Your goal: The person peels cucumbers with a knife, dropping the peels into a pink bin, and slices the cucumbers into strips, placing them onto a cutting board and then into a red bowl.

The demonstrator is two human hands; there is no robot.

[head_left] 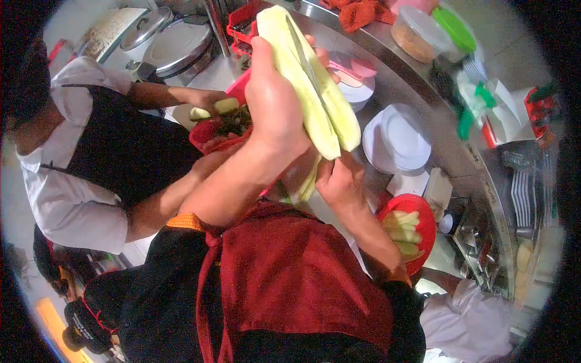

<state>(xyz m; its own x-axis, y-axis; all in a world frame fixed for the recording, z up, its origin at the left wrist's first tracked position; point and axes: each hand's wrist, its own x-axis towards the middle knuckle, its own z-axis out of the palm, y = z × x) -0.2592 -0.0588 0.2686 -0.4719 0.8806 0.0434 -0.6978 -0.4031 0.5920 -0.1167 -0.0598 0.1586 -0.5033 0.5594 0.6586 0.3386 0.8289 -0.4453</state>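
A long, pale green peeled vegetable (296,78), split lengthwise, is raised at the upper centre. My left hand (275,106) is closed around it, thumb on the near side and fingertips at the far edge. Between the two halves shows a thin grey strip that looks like a knife blade (295,33). At the vegetable's lower end my right hand (342,181) is closed in a fist, seemingly on the knife's handle, which the fingers hide. Below the vegetable, partly hidden, are pale green strips (310,181).
A red bowl (428,221) holds pale green pieces at the right. White plates (399,136) are stacked above it. At the left, a co-worker's hand (212,100) is near a red container (203,134). A curved metal edge (448,112) runs along the right.
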